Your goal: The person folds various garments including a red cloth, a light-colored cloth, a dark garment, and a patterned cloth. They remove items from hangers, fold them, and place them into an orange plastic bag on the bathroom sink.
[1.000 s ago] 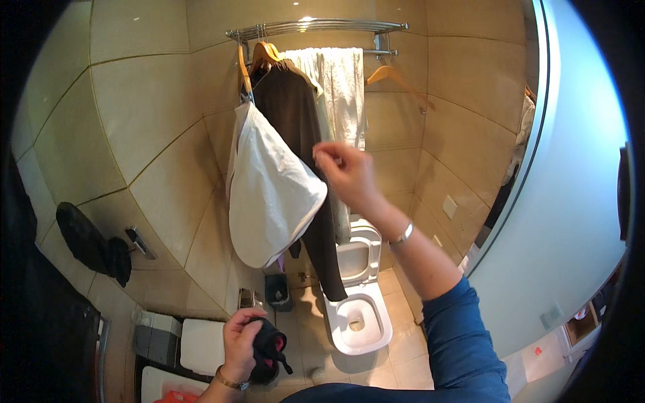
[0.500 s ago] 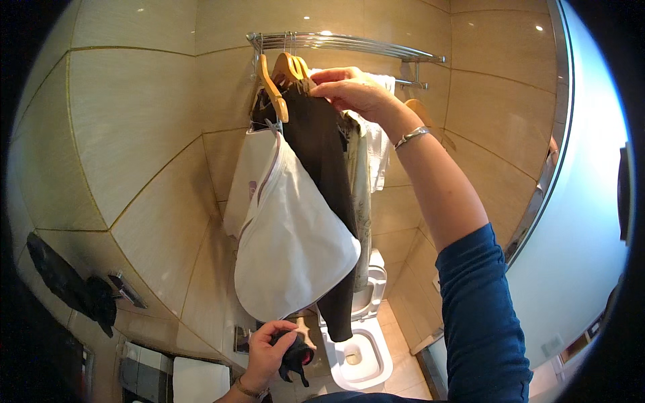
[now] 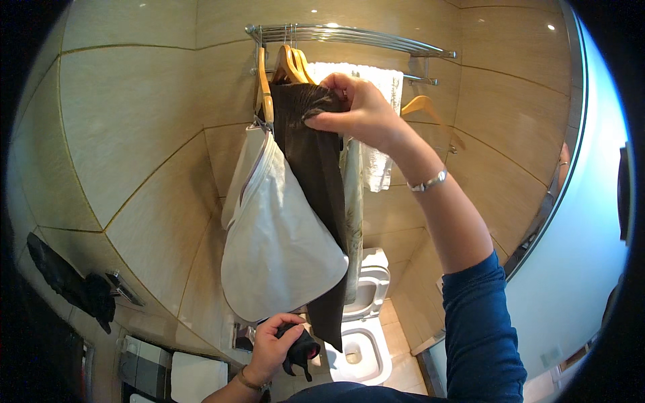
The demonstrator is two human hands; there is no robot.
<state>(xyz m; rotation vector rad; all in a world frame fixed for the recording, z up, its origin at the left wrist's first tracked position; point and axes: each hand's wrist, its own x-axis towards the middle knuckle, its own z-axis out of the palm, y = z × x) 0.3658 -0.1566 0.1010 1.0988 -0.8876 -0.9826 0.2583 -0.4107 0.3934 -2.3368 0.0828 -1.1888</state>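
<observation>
Dark brown trousers (image 3: 316, 154) with a gathered top edge hang from wooden hangers (image 3: 287, 66) on a metal rack. My right hand (image 3: 356, 107) pinches that gathered edge near its right end between thumb and fingers. In front of the trousers, to their left, a white cloth piece (image 3: 282, 235) with a rounded lower edge hangs by a clip from another wooden hanger (image 3: 265, 87). Low in the view, my left hand (image 3: 274, 346) is closed round a bunched black cloth item (image 3: 300, 351) with a bit of pink inside. Its exact kind is unclear.
The chrome rack (image 3: 349, 38) is fixed to the tiled wall, with a white towel (image 3: 383, 87) and an empty wooden hanger (image 3: 421, 104) at its right. Below stands a toilet (image 3: 376, 342) with its lid up. A black cloth (image 3: 70, 285) hangs at the left, and a frosted panel (image 3: 578, 235) borders the right.
My right hand has turned, and its thumb now presses on the trousers' gathered top edge. The trousers and white cloth have shifted slightly left. My left hand still holds the black item.
</observation>
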